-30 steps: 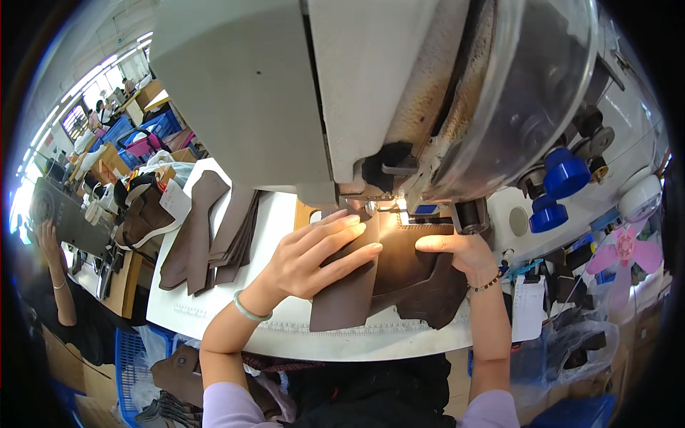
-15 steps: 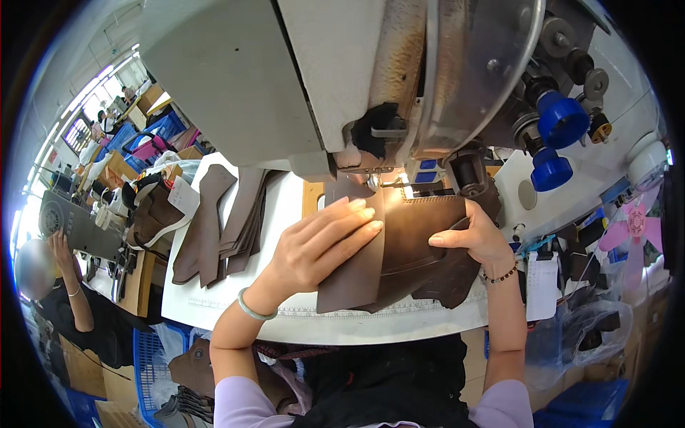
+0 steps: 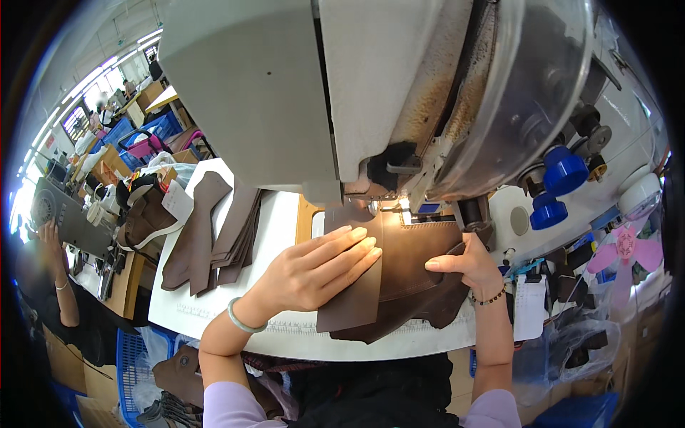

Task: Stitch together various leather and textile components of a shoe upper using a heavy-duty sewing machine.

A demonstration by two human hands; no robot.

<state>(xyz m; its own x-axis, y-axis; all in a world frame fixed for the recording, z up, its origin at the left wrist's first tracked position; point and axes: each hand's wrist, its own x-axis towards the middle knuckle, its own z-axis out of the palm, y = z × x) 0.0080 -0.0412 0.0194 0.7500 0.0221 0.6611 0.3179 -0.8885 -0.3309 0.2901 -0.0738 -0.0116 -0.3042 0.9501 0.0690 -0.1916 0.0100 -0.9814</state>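
Observation:
My left hand lies flat with fingers stretched out on a smooth dark brown leather panel. This panel overlaps a larger brown leather piece with a light stitched line along its far edge. At its right side my right hand grips the larger piece, thumb on top and the other fingers mostly hidden. Both pieces lie under the needle area of a sewing machine, lit by a warm lamp. The machine head hides part of their far edge.
Brown leather cut pieces lie stacked on the white table at left, near a brown shoe. Blue knobs stick out at right, above a pink fan. Another person's hand is at far left.
My view has shifted a little, so the machine appears further right. The leather has turned slightly under the machine, both hands staying on it. The other person's hand has lowered.

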